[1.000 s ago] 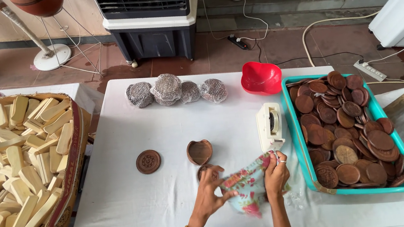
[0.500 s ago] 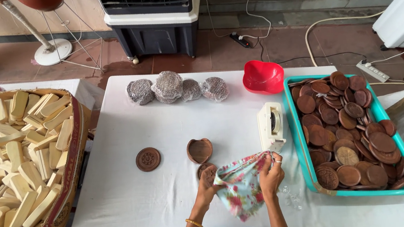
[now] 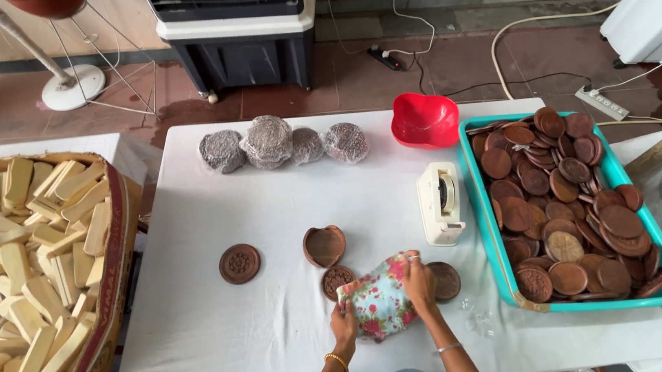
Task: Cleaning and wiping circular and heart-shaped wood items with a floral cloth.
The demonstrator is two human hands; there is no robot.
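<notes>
Both my hands hold a small flowered cloth [image 3: 379, 304] flat over the white table [image 3: 268, 209] near its front edge. My left hand [image 3: 343, 321] grips its lower left side, my right hand [image 3: 418, 280] its upper right corner. A round carved brown wooden disc [image 3: 337, 278] peeks out at the cloth's left, another disc [image 3: 446, 280] lies at its right. A heart-shaped wooden bowl [image 3: 324, 246] sits just behind, and one more carved disc [image 3: 239, 263] lies further left.
A teal tray [image 3: 488, 219] heaped with brown wooden discs stands at the right, a cream tape dispenser [image 3: 439, 202] beside it. A red heart-shaped bowl [image 3: 424, 119] and several wrapped bundles [image 3: 269, 142] line the far edge. A box of pale wooden pieces [image 3: 24, 267] stands left.
The cloth, held bunched up a second ago, has been spread out and brought down over the table between the two discs. My hands have moved apart with it.
</notes>
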